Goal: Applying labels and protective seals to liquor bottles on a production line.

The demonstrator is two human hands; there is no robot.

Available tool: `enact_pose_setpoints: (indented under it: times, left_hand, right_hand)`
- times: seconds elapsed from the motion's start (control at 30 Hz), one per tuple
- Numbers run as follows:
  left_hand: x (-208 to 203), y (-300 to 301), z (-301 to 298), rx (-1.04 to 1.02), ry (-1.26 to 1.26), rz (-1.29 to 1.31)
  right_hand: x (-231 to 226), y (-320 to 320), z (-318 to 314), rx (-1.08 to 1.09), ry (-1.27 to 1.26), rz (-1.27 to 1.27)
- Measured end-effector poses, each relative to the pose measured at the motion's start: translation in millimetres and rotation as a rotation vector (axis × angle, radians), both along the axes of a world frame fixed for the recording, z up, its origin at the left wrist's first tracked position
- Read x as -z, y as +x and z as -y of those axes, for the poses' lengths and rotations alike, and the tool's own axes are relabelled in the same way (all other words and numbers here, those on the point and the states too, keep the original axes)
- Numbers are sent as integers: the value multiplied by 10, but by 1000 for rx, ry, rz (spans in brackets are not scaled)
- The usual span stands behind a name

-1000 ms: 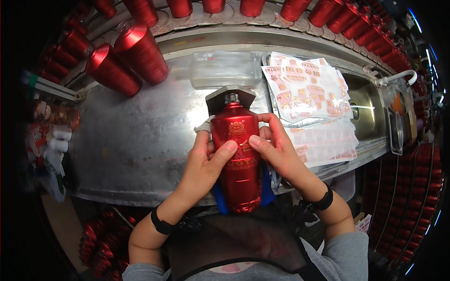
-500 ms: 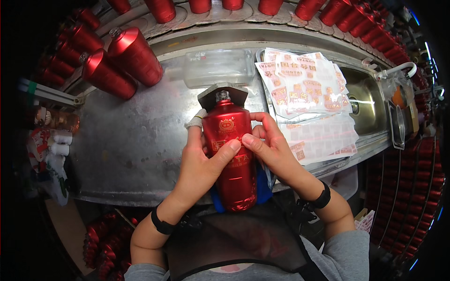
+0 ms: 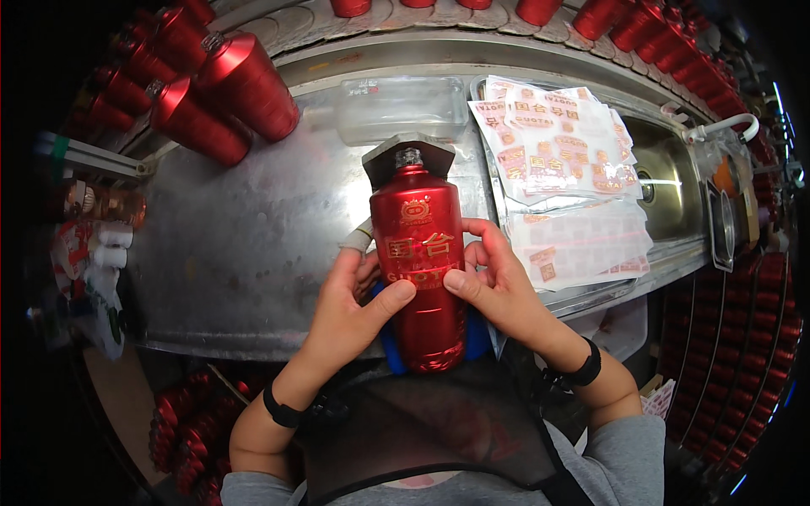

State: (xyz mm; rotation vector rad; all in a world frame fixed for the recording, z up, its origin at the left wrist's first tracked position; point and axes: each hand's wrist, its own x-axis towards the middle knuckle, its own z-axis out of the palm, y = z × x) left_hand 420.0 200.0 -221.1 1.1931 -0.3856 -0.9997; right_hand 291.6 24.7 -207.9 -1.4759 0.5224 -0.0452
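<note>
A glossy red bottle [image 3: 419,316] with gold emblem and lettering lies tilted before me, its base toward my body. Its clear ridged neck points away, in front of a dark angular support [image 3: 434,156]. My left hand [image 3: 350,308] grips the bottle's left side, the thumb near the lower lettering and a pale covering on one fingertip. On the right side my right hand [image 3: 502,291] holds it likewise, thumb on the front at the lettering and fingers curled around the edge. Blue material [image 3: 478,336] shows beneath the base.
Printed transfer sheets [image 3: 557,160] lie in stacks on the right, beside a metal sink [image 3: 671,173] with a white tap. A clear plastic box [image 3: 403,110] sits behind the bottle. Red bottles [image 3: 249,88] stand at the left; more line the conveyor [image 3: 422,18] along the back.
Both hands have slid down the bottle toward its base, uncovering more of the gold lettering. Bottles on the back conveyor have shifted, and the whole view has moved slightly.
</note>
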Motion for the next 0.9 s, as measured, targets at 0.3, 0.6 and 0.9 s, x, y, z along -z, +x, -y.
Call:
enact_pose_setpoints:
  times: [0.3,0.6,0.9]
  left_hand:
    - [61,26,-60,44,-54,42]
    - [130,8,-88,49,-105,-48]
    - [109,24,-50,31,-96,-31]
  right_hand:
    - [-81,18,0,-13,29,-10]
    - [-63,37,-56,11,-15,-7]
    - [-96,63,72,-17,271,-95]
